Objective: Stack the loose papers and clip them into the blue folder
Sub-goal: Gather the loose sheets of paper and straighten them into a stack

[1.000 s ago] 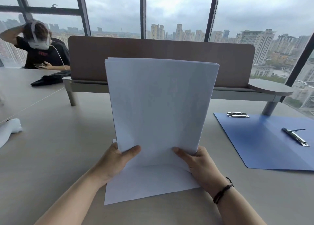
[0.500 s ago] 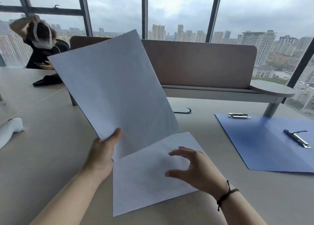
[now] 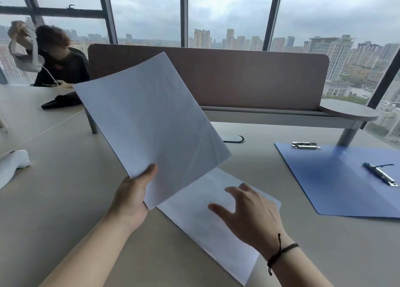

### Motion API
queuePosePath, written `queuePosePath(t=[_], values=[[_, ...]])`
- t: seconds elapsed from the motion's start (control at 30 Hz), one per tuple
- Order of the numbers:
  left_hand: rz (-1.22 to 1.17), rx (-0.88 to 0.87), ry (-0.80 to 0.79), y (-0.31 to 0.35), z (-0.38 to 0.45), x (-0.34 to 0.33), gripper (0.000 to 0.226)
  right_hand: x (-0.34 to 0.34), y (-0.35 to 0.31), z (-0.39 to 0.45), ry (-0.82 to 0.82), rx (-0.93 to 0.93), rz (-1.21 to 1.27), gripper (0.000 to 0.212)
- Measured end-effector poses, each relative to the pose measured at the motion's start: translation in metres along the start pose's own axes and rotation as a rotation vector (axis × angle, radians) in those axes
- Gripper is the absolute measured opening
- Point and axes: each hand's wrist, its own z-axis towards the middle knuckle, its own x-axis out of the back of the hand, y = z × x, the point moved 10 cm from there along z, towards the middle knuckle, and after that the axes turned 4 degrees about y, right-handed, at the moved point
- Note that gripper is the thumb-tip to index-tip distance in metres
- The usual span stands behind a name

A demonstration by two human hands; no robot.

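My left hand (image 3: 133, 197) pinches the lower edge of a stack of white papers (image 3: 151, 124), which is lifted off the table and tilted to the left. One loose white sheet (image 3: 207, 224) lies flat on the table below it. My right hand (image 3: 249, 213) hovers over that sheet with fingers spread and holds nothing. The blue folder (image 3: 337, 182) lies open on the table to the right, with one metal clip (image 3: 381, 174) on its right half and another metal clip (image 3: 305, 145) at its far left corner.
A brown divider panel (image 3: 238, 78) with a small round shelf (image 3: 350, 112) stands across the back of the table. A person sits at the far left, by a black object (image 3: 60, 101). A white object (image 3: 13, 165) lies at the left edge.
My right hand let go of the stack, and my left hand swung it up and left, uncovering the sheet on the table. That sheet now lies more askew, with my right hand above it.
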Motion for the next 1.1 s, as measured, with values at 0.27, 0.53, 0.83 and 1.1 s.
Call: queuePosePath(t=[0.27,0.53,0.83,1.1], values=[[0.079,0.015,-0.008,-0.010,-0.005,-0.006,0.028,-0.010,0.068,0.003,-0.105,-0.324,-0.064,0.102],[0.136,-0.047,-0.014,-0.005,-0.005,-0.009,0.027,-0.006,0.071,0.005,-0.178,-0.345,-0.046,0.088],[0.228,-0.051,-0.058,-0.009,-0.005,-0.011,0.031,-0.007,0.063,0.000,-0.263,-0.359,0.049,0.073],[0.254,-0.027,-0.076,-0.009,-0.005,-0.010,0.029,-0.022,0.058,0.006,-0.317,-0.358,0.471,0.026]])
